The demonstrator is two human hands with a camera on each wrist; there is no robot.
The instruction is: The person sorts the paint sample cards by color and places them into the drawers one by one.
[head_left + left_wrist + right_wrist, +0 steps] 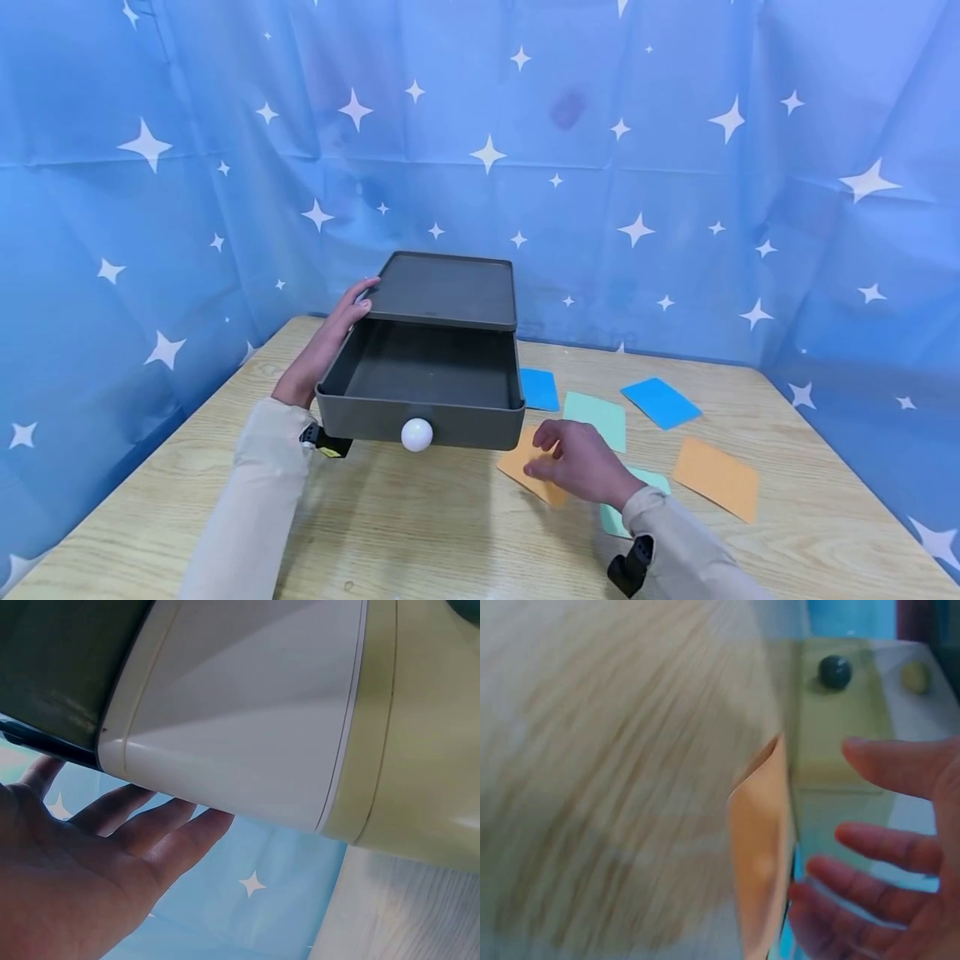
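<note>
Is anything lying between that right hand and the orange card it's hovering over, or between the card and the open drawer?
Nothing visible does. The right hand hangs just above the orange card, fingers relaxed, with no object between them. The open drawer sits right beside the card, its inside looking bare; the left hand rests on the box's side.

The right hand (581, 462) partly hides the orange card (525, 467) beneath it.
</note>
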